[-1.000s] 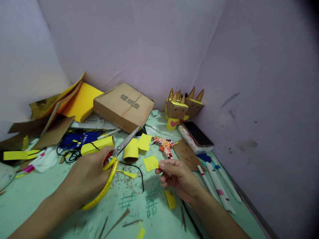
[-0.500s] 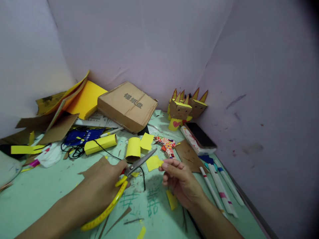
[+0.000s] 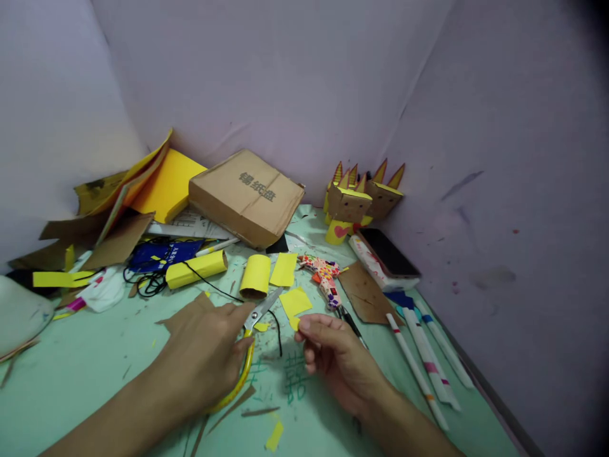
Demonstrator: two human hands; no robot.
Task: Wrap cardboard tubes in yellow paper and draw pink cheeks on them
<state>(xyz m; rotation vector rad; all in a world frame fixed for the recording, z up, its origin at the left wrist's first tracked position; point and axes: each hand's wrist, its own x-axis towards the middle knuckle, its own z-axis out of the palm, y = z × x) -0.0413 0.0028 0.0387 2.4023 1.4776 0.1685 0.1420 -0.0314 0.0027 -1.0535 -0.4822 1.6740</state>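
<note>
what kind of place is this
Most likely a craft corner, perhaps at home or in a classroom; I can't tell which. The signs are the scissors in the left hand, the yellow tubes and the cardboard figures by the wall.

On the bench (image 3: 95, 355), a carton (image 3: 238, 197) lies at the back, between cardboard sheets (image 3: 121, 238) leftward and box figures (image 3: 351, 206) rightward. Before the carton are two tubes (image 3: 255, 273). Right of them lies a glue gun (image 3: 326, 276); farther right, a phone (image 3: 387, 252) rests on a packet (image 3: 368, 257), markers (image 3: 431, 365) before it. Scissors (image 3: 257, 314) sit in the left hand (image 3: 209, 349), a paper scrap (image 3: 295, 323) in the right hand (image 3: 337, 358).
</note>
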